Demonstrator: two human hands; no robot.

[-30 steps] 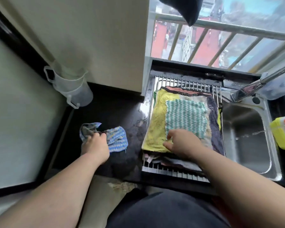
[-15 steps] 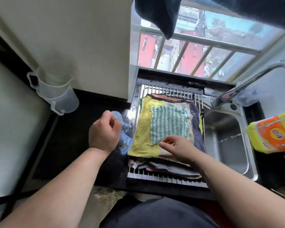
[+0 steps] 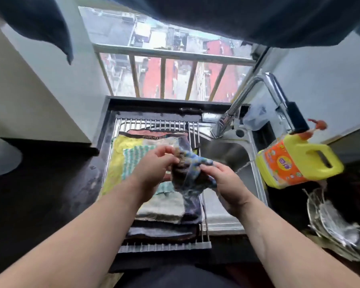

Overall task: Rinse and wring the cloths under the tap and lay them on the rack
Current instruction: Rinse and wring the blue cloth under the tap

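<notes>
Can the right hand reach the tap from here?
Probably yes: the right hand, pinching the blue cloth with the left hand, is over the sink, and nothing stands between it and the tap.

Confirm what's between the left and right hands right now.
Head view: only the crumpled blue cloth, held by both the left hand and the right hand, above the right edge of the rack.

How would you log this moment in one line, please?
left hand: grips blue cloth | right hand: grips blue cloth | cloth: above rack edge, by sink | rack: other cloths stacked
</notes>
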